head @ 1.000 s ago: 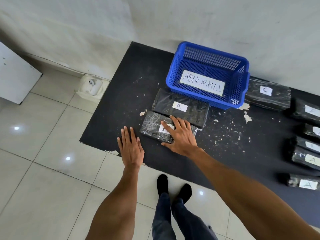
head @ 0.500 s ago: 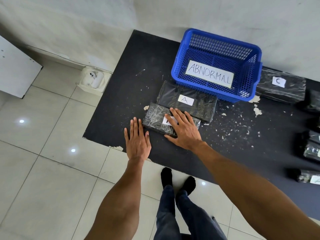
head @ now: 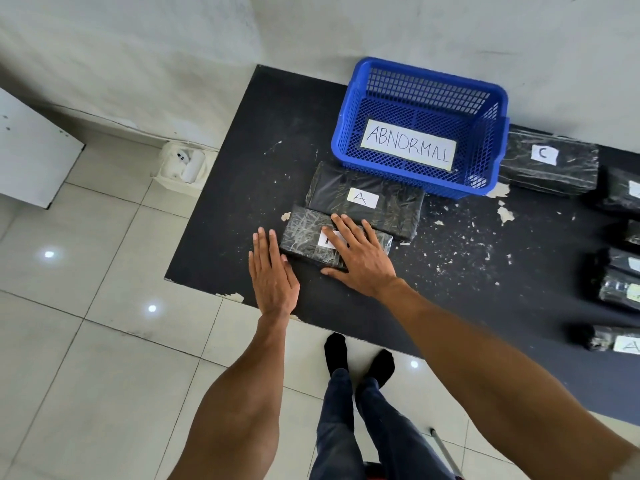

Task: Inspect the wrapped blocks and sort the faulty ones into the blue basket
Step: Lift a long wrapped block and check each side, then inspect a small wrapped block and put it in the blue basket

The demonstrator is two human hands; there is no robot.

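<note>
A black wrapped block [head: 304,237] with a partly covered white label lies near the black table's [head: 242,202] front left corner. My right hand [head: 360,258] rests flat on its right half, fingers straight and spread. My left hand [head: 272,275] lies flat beside the block's left end, fingers straight, its inner edge close to the block. Just behind sits a second black block marked A [head: 363,199]. The empty blue basket [head: 349,133] labelled ABNORMAL stands behind that, against the wall.
A block marked C [head: 547,164] lies right of the basket. Several more wrapped blocks [head: 620,289] line the table's right side. White flakes [head: 505,213] dot the table. A white box [head: 183,164] sits on the tiled floor at left. My feet [head: 360,362] stand below the table edge.
Both hands stay on and beside the front block, with the left hand slightly closer to its end. The head camera shifted, so the scene sits a little differently in view.
</note>
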